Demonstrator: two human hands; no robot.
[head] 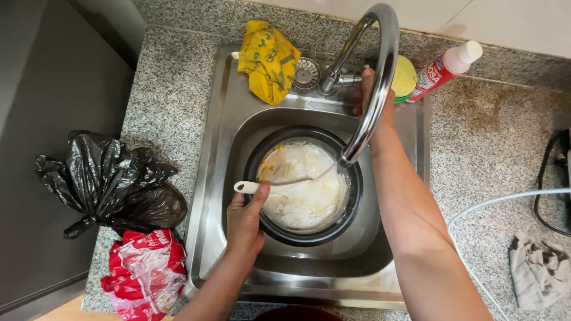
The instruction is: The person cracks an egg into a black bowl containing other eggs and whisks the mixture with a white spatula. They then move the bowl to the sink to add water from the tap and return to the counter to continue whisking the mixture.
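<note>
Left hand (245, 221) is closed on the white spoon (270, 184), at the pot's left rim. Spoon's long line runs left to right, handle end by the thumb, bowl end in the wet rice near the pot's middle. Black pot (303, 185) sits in the sink (380, 249), under the tap (372, 83). Right hand (366, 92) is far up at the sink's back edge, on the tap handle; grip partly hidden, can't tell how tight. Left hand is much nearer the pot.

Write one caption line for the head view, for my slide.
Left hand holds a white spoon in a dark pot in the sink; right hand reaches the faucet.
</note>
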